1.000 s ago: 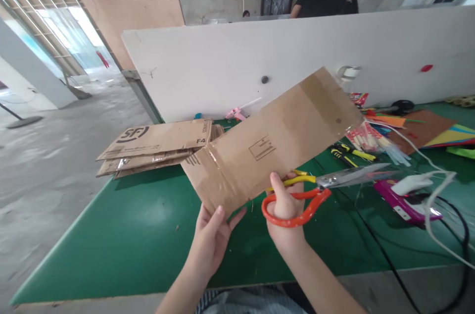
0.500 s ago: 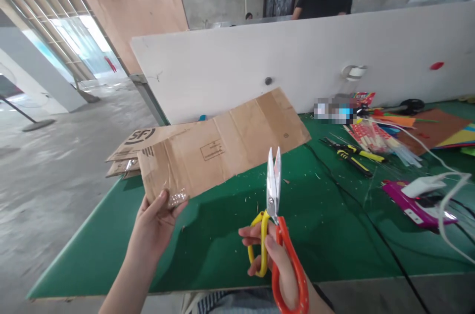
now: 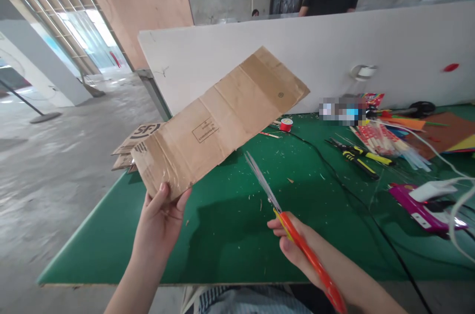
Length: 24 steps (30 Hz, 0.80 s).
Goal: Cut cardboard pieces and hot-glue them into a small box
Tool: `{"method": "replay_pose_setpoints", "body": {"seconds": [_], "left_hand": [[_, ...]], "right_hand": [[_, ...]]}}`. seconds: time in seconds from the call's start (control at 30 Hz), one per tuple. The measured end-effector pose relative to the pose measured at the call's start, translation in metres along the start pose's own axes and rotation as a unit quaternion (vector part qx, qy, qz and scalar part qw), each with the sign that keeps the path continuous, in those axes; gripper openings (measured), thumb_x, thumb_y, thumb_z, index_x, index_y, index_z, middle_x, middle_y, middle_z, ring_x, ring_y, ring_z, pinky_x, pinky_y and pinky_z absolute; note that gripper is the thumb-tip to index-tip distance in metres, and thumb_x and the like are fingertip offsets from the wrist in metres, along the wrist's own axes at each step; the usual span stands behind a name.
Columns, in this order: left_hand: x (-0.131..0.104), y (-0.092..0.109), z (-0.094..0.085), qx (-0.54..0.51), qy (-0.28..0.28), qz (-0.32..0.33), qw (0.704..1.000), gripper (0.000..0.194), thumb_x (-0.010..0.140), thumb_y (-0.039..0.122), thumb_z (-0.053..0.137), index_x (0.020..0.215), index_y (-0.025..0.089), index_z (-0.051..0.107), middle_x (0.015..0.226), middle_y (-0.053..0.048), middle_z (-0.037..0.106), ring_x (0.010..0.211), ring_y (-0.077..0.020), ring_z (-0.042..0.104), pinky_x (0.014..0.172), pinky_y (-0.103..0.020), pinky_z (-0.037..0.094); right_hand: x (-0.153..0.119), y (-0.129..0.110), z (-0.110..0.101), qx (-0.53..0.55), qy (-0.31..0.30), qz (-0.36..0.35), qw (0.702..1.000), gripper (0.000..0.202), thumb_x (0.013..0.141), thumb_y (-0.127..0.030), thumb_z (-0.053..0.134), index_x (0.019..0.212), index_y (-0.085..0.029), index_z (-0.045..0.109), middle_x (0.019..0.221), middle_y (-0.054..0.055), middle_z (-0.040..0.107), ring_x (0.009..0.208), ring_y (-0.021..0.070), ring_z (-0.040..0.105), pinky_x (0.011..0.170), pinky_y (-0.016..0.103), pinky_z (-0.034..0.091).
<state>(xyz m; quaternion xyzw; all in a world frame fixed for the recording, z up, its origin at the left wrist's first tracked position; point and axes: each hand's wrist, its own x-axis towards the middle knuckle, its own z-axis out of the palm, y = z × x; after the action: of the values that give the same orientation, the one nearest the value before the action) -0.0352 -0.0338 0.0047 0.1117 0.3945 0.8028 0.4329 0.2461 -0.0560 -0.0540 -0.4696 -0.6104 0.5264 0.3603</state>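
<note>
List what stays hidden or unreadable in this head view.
- Scissors: handle loops hidden behind the right hand, end cut off by the bottom edge.
- Cardboard strip: printed stamp too small to read.
- Boxes behind it: mostly covered.
- Left hand: fingertips hidden under the strip.

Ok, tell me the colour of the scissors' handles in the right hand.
Orange and yellow: the long steel scissors show an orange handle with a yellow one beside it, clearest in the head view.

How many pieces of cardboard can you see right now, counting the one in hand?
At least 3: one long cardboard strip held up by the left hand, and a flattened stack at the table's left edge showing two layers or more; others may lie hidden behind the strip.
</note>
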Motion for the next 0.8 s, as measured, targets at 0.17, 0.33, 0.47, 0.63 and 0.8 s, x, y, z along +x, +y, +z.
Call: {"method": "replay_pose_setpoints", "body": {"seconds": [0.17,0.33,0.47,0.63,0.8], "left_hand": [[-0.008,-0.015,0.001,0.010,-0.036,-0.005,0.999,0.024,0.087,0.004,0.052,0.098,0.021,0.066,0.097,0.001,0.072,0.078,-0.0122,0.072,0.067,-0.025,0.063],[-0.016,-0.033,-0.004,0.006,-0.056,-0.034,0.998,0.024,0.083,0.007,0.061,0.100,0.024,0.065,0.098,0.003,0.071,0.078,-0.0111,0.071,0.072,-0.027,0.062],[-0.020,-0.040,-0.006,0.016,-0.047,-0.048,0.998,0.024,0.082,0.008,0.063,0.100,0.024,0.065,0.102,0.002,0.071,0.080,-0.0111,0.071,0.073,-0.027,0.062],[-0.019,-0.042,-0.008,0.016,-0.039,-0.051,0.998,0.024,0.084,0.008,0.060,0.101,0.024,0.065,0.103,0.001,0.070,0.080,-0.0118,0.071,0.071,-0.026,0.063],[-0.016,-0.040,-0.010,0.016,-0.041,-0.051,0.998,0.023,0.083,0.008,0.062,0.100,0.022,0.064,0.101,0.000,0.070,0.081,-0.0120,0.071,0.070,-0.025,0.063]], "right_hand": [[0.015,-0.018,-0.016,-0.038,-0.008,-0.010,0.999,0.048,0.074,-0.062,0.067,0.100,-0.022,0.067,0.086,0.007,0.066,0.078,0.0250,0.063,0.070,0.038,0.052],[0.025,-0.027,-0.018,-0.082,-0.056,0.000,0.995,0.046,0.083,-0.060,0.058,0.103,-0.020,0.062,0.082,0.005,0.061,0.071,0.0189,0.057,0.066,0.033,0.048],[0.028,-0.028,-0.019,-0.064,-0.066,0.006,0.996,0.044,0.085,-0.059,0.056,0.101,-0.019,0.060,0.072,0.000,0.056,0.062,0.0149,0.050,0.060,0.029,0.043],[0.028,-0.027,-0.018,-0.058,-0.065,0.018,0.996,0.049,0.084,-0.064,0.054,0.103,-0.019,0.059,0.075,0.003,0.059,0.073,0.0205,0.058,0.061,0.030,0.045],[0.026,-0.027,-0.019,-0.063,-0.064,0.015,0.996,0.050,0.083,-0.062,0.057,0.108,-0.020,0.061,0.095,0.009,0.066,0.090,0.0267,0.064,0.073,0.036,0.051]]}}
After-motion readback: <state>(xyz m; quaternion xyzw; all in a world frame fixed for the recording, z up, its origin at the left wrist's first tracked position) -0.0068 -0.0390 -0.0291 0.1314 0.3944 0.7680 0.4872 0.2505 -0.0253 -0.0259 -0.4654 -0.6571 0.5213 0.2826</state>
